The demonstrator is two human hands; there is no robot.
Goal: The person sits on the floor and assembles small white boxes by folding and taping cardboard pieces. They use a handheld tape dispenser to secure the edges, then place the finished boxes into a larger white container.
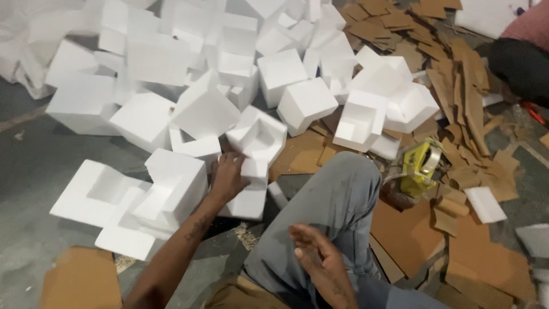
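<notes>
I sit on the floor with one knee in grey trousers [340, 194] raised in front of me. My left hand [229, 176] reaches forward and grips a white foam packing block [254, 171] that stands among other foam pieces. A hollowed foam corner piece [260, 136] lies just beyond it. To its left, more moulded foam pieces [137, 200] are stacked on the floor. My right hand [320, 260] hovers over my thigh, fingers loosely spread, holding nothing.
A big heap of white foam blocks [229, 63] fills the far floor. Brown cardboard scraps [457, 86] spread to the right. A yellow tape dispenser [422, 166] lies by my knee. Cardboard sheets [80, 280] lie near me. Another person's dark sleeve [523, 63] shows at the top right.
</notes>
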